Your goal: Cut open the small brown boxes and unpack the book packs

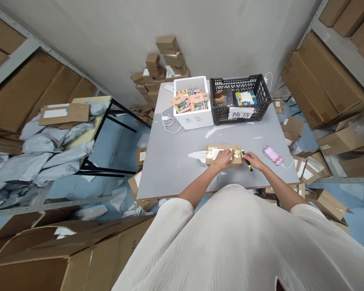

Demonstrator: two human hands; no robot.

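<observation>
A small brown cardboard box [214, 150] with shiny tape and a white label lies on the grey table [166, 169]. My left hand [223, 159] rests on its top, fingers spread over the label. At the box's right end, my right hand [252, 160] is closed around a yellow and black utility knife [248, 163]. The knife's upper end is beside the box's right edge; whether the blade touches the cardboard is too small to tell.
Behind the box stand a white foam bin [197, 120] of booklets and a black crate [262, 106] with books. A pink phone-like object [273, 155] with a cable lies right. White paper [197, 155] sits left of the box. Shelves and cartons flank the table.
</observation>
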